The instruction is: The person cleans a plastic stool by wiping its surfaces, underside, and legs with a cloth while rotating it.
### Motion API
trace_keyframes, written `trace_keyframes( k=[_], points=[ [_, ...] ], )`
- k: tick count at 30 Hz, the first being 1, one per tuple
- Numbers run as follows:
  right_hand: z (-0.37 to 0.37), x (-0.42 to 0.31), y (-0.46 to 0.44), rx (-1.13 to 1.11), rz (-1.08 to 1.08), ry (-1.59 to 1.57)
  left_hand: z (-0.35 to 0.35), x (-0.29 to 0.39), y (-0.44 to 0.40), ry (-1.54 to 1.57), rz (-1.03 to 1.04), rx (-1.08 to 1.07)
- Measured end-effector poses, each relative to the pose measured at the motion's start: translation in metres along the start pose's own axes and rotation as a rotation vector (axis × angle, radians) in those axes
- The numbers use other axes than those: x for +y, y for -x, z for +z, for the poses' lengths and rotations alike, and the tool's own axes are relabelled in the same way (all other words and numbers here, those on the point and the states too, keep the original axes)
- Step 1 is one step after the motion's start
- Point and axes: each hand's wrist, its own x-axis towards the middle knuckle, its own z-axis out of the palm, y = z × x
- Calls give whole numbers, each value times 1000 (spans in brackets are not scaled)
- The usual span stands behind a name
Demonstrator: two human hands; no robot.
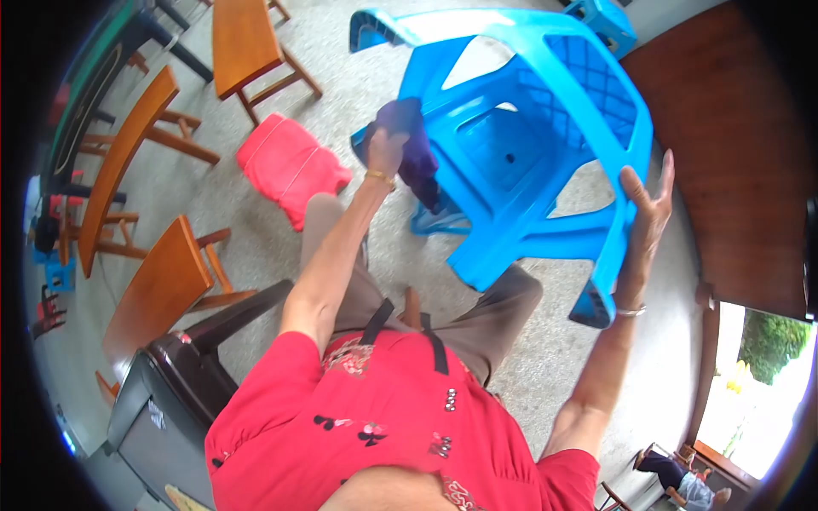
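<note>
A blue plastic armchair with a lattice back is held tilted in front of my lap, its underside and legs turned partly toward me. My left hand is closed on a dark purple cloth, which lies against a leg of the chair at its left side. My right hand grips the chair's right edge, thumb on the near side and a finger stretched out. Part of another blue plastic piece shows on the floor beneath the chair.
A red bundle lies on the speckled floor. Wooden benches stand to the left, and a dark chair is close at my left side. A blue stool is behind. At lower right, a person is near a bright doorway.
</note>
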Motion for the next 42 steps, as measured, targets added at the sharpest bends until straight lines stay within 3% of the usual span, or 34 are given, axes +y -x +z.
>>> trace_keyframes(
  k=[4,6,9,17,19,24,34,37,38,39,41,42],
  points=[
    [6,22,43,280,145,-162,-5,-26,13,-132,-35,-97],
    [-2,30,67,-27,427,-421,-1,-29,25,-179,-24,-123],
    [3,47,94,-129,426,-555,7,-34,35,-373,-53,-135],
    [3,71,101,-5,272,-310,12,-55,40,-320,30,-222],
    [5,74,108,-1,242,-257,9,-51,42,-446,-33,-270],
    [8,85,118,14,159,-115,10,-58,43,-403,-85,-301],
    [33,102,129,-73,-26,113,11,-68,49,-369,-110,-341],
    [41,148,141,-189,-56,45,18,-67,56,-363,-129,-357],
    [47,166,150,-218,78,-63,20,-60,59,-364,-130,-361],
    [46,163,160,-217,81,-63,23,-49,63,-515,-173,-374],
    [41,158,180,-260,370,-341,27,-46,73,-664,-218,-388],
    [60,248,202,-227,475,-672,29,-58,79,-603,-150,-439]
  ],
)
